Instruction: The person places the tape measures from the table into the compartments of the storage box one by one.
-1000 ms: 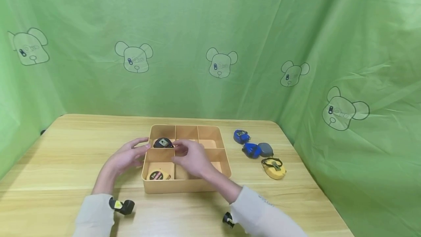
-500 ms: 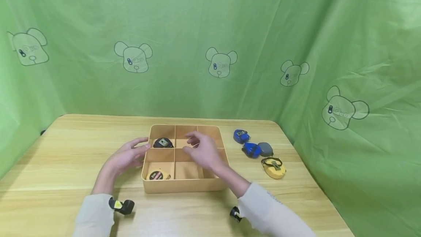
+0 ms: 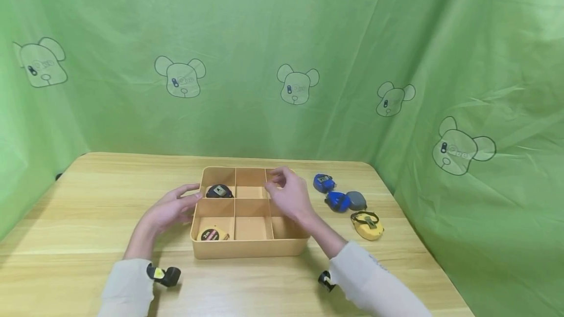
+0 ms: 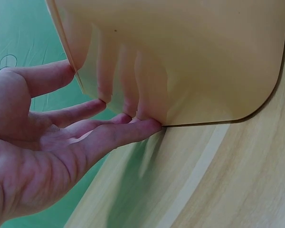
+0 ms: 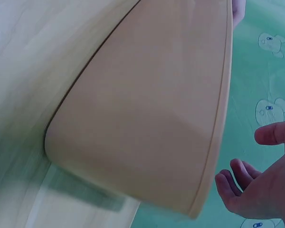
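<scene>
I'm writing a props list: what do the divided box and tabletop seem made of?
Divided box: probably plastic, smooth and semi-glossy; its wall reflects the left hand. Tabletop: wood or wood-look laminate, slightly glossy; streaked grain and soft glare show, but which isn't clear.

Glossy plastic, grained wood, matt cloth
The tan box point(image 3: 251, 248) looks like smooth plastic, its side glossy, mirroring the left hand point(image 4: 47, 152). The table point(image 3: 110, 185) shows wood grain under a soft sheen. The green curtain point(image 3: 238, 126) is creased, faintly shiny. The sleeves point(image 3: 125, 283) are matt cloth. The 2 blue tape measures point(image 3: 323, 183) look like plastic; the yellow tape measure point(image 3: 372, 234) bears a metal-looking clip point(image 3: 369, 222).
</scene>
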Action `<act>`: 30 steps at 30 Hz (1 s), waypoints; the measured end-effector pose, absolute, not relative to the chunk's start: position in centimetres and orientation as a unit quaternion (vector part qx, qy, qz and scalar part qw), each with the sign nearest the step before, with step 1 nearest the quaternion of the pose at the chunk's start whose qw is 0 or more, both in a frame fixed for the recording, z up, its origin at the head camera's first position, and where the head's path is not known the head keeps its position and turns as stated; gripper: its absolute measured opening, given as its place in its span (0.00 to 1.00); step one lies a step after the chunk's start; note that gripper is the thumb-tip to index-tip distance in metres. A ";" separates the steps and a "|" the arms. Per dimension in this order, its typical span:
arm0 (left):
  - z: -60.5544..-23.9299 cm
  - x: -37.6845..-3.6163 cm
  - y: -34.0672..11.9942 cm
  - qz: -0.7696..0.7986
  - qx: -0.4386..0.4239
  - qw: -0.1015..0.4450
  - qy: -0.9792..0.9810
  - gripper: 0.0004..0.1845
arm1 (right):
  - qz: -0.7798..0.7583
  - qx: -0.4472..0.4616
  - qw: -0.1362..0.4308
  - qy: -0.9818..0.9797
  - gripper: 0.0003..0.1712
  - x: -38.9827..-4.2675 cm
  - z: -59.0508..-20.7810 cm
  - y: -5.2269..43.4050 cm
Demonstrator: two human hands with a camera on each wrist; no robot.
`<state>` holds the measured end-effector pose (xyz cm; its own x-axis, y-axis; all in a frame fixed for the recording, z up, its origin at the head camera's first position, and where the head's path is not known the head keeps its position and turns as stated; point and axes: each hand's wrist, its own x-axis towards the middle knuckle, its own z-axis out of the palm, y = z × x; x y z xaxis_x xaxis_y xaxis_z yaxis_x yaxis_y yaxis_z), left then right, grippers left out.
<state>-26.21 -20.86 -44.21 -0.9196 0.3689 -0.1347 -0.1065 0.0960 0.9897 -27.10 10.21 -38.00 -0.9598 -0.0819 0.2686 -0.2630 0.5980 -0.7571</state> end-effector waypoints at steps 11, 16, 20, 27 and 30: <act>-44.1 -26.1 -20.8 0.664 0.086 0.177 0.721 0.39 | 0.425 0.050 0.106 -0.898 0.27 -28.1 -37.9 12.8; -44.2 -26.1 -20.8 0.662 0.080 0.175 0.725 0.39 | 0.416 0.037 0.112 -0.902 0.28 -28.4 -37.9 14.4; -44.3 -26.1 -20.8 0.663 0.075 0.175 0.724 0.39 | 0.406 0.023 0.115 -0.906 0.30 -28.7 -38.1 15.5; -44.3 -26.1 -20.9 0.663 0.073 0.173 0.725 0.41 | 0.385 0.006 0.114 -0.916 0.38 -29.4 -38.6 17.6; -44.4 -26.1 -20.9 0.661 0.075 0.174 0.726 0.40 | 0.378 0.001 0.117 -0.919 0.40 -29.7 -38.9 18.6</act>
